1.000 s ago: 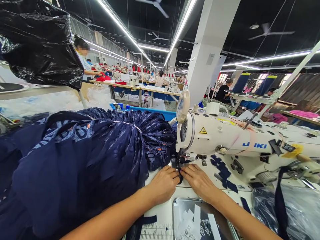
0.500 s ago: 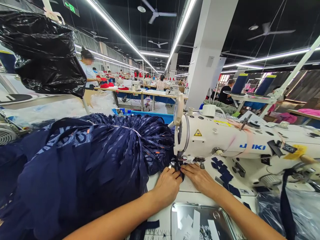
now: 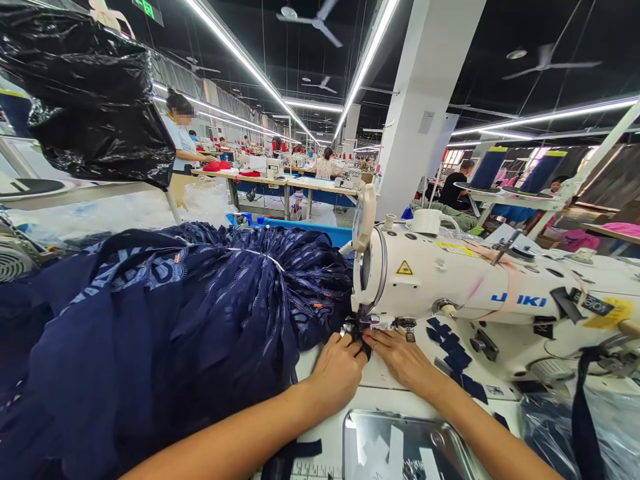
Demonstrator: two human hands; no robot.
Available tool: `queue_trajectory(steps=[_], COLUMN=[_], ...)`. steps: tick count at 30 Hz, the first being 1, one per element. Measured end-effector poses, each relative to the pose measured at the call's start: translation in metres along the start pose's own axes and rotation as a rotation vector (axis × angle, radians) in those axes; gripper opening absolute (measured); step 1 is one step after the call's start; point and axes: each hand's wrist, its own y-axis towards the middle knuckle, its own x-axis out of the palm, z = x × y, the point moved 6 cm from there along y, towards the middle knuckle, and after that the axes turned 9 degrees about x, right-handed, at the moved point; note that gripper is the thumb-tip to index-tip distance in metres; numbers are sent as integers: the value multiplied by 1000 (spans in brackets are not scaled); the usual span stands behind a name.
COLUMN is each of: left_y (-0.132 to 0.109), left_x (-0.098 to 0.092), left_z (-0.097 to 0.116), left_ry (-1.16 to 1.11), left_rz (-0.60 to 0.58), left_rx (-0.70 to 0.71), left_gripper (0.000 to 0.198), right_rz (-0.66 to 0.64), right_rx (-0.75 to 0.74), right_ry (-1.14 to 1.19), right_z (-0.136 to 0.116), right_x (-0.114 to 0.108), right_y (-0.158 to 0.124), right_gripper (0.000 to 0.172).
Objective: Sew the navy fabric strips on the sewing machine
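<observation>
A white sewing machine stands on the table, its needle end at the left. My left hand and my right hand lie side by side just in front of the needle, fingers pressed down on a small strip of navy fabric under the presser foot. A big heap of navy patterned cloth fills the table to the left of my left hand and touches the machine head.
A metal tray with white paper slips sits near the table's front edge. Small navy cut pieces lie under the machine arm. A black plastic bag hangs at upper left. Other people work at tables behind.
Both hands have slid a little forward toward the needle, feeding the navy strip. The camera view has shifted slightly.
</observation>
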Motion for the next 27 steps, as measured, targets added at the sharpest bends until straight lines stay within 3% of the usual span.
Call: queue_trajectory(steps=[17, 27], left_y=[7, -6], left_x=[5, -2], left_z=[-4, -9], left_ry=[72, -78], left_rz=[69, 170], left_rx=[0, 77], left_gripper=[19, 24], right_rz=[13, 74], right_rx=[81, 106], right_ry=[-80, -49], right_z=[-1, -1], right_x=[-4, -12], right_y=[7, 7], right_gripper=[45, 36])
